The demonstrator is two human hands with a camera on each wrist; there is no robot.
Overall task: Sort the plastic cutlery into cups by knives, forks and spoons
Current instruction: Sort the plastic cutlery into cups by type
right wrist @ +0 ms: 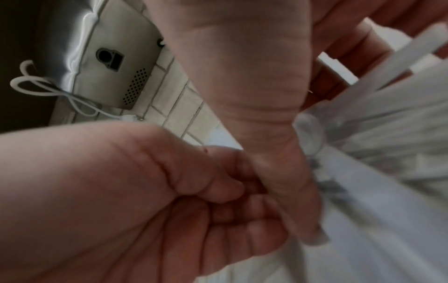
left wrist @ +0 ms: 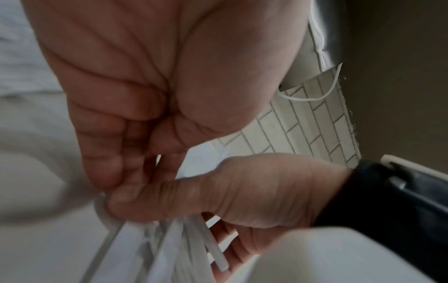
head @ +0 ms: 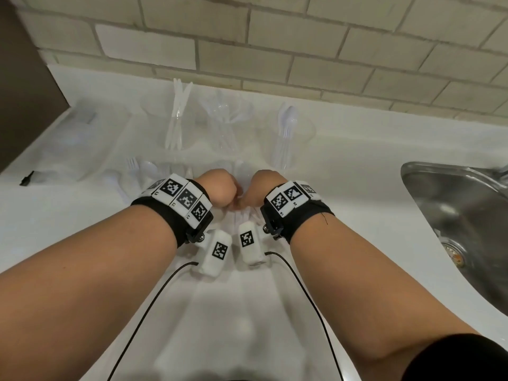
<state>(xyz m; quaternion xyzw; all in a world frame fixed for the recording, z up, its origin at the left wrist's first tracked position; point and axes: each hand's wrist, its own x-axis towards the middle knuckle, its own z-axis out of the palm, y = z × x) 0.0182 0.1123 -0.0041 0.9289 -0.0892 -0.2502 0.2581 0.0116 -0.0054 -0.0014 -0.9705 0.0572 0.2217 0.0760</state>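
My two hands meet over the white counter [head: 357,166], fists close together. My right hand [head: 259,191] grips a bundle of white plastic cutlery [left wrist: 194,245] by the handles, thumb across them; the bundle [right wrist: 387,107] fans out in the right wrist view. My left hand [head: 220,193] has its fingers [left wrist: 116,153] curled and pinches one white piece at the bundle's end. Three clear cups stand at the back: knives [head: 176,125], forks [head: 224,125], spoons [head: 287,127]. Which kinds the bundle holds is hidden.
Loose white forks and spoons [head: 134,171] lie on the counter left of my hands. A steel sink [head: 453,210] is at the right. A small black object [head: 27,178] sits at the far left edge. A tiled wall [head: 275,50] closes the back.
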